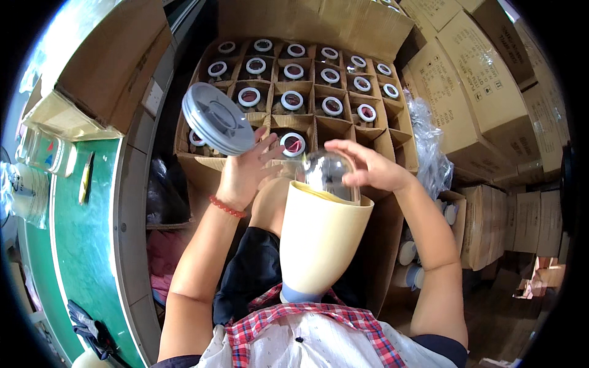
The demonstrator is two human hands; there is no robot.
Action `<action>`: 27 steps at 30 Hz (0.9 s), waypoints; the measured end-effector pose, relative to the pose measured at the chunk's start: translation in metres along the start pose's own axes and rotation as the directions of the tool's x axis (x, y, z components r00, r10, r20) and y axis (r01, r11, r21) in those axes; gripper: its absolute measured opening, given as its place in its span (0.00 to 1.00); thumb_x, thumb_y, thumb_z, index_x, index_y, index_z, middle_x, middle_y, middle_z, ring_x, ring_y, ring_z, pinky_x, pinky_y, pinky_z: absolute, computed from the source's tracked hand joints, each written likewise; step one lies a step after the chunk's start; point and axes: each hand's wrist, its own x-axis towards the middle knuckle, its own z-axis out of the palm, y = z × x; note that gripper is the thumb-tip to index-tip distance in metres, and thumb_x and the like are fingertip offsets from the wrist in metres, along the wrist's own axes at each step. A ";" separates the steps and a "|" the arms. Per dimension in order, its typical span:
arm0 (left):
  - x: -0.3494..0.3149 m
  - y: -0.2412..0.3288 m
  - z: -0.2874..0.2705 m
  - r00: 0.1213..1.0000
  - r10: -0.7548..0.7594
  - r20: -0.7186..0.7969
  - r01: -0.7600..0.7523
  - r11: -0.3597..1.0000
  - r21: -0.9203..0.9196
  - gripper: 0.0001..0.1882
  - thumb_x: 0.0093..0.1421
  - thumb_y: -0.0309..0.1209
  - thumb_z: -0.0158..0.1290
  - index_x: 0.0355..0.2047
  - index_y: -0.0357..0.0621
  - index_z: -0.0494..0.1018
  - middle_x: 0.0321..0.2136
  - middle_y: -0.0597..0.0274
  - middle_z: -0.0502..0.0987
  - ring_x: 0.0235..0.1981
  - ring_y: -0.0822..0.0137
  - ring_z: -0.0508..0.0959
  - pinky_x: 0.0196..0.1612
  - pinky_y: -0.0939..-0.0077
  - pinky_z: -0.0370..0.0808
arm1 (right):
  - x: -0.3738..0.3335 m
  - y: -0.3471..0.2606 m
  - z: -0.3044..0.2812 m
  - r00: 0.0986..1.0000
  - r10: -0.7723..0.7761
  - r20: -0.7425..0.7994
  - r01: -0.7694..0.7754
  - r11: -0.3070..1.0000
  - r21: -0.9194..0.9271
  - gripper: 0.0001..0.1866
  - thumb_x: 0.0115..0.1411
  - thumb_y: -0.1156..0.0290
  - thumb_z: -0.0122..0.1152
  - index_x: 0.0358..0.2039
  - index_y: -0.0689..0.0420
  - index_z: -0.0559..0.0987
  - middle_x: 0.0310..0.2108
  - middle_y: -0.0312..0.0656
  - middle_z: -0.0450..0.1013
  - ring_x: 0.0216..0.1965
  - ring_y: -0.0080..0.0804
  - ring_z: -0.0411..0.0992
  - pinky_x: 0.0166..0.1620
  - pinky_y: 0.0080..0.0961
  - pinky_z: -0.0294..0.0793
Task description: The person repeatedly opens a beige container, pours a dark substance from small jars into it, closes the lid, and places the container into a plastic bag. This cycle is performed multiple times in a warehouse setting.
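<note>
Upright against my lap stands a tall cream flask casing with a blue-grey band at its lower end. A silvery, rounded glass liner pokes up out of its wide mouth. My right hand curves over the liner's side, thumb and fingers resting on the glass. At the left, my left hand, with a red bead bracelet on the wrist, grips a round grey threaded cap, raised and tilted. Its other fingers spread toward the casing; its thumb is hidden.
Ahead sits an open carton with cardboard dividers, holding several glass liners with white rings. Clear plastic wrap hangs on its right side. Stacked cartons stand at right. A green-topped table at left bears a knife and dark gloves.
</note>
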 end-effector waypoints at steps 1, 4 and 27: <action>-0.002 0.001 -0.003 0.998 0.028 -0.059 -0.028 1.000 -0.003 0.37 0.67 0.53 0.34 0.65 0.37 0.51 0.63 0.46 0.59 0.60 0.47 0.67 0.59 0.50 0.66 | -0.002 -0.003 0.001 0.998 0.051 0.041 -0.050 0.998 -0.040 0.42 0.53 0.60 0.70 0.64 0.58 0.60 0.55 0.41 0.66 0.55 0.28 0.65 0.57 0.26 0.65; -0.005 0.006 -0.017 0.996 0.017 -0.085 -0.026 0.994 -0.105 0.35 0.67 0.51 0.33 0.63 0.35 0.54 0.62 0.46 0.62 0.59 0.46 0.68 0.58 0.50 0.68 | -0.006 -0.016 0.004 0.980 0.160 0.118 -0.146 0.982 -0.119 0.42 0.49 0.59 0.73 0.62 0.58 0.63 0.54 0.44 0.67 0.54 0.33 0.67 0.56 0.28 0.68; -0.036 0.015 -0.012 0.872 0.469 -0.143 -0.457 0.883 0.106 0.25 0.66 0.29 0.39 0.64 0.47 0.56 0.59 0.56 0.65 0.59 0.59 0.68 0.58 0.54 0.69 | 0.033 -0.058 0.013 0.981 0.177 0.083 -0.060 0.675 -0.736 0.36 0.52 0.34 0.58 0.34 0.61 0.76 0.27 0.47 0.76 0.31 0.36 0.78 0.31 0.32 0.76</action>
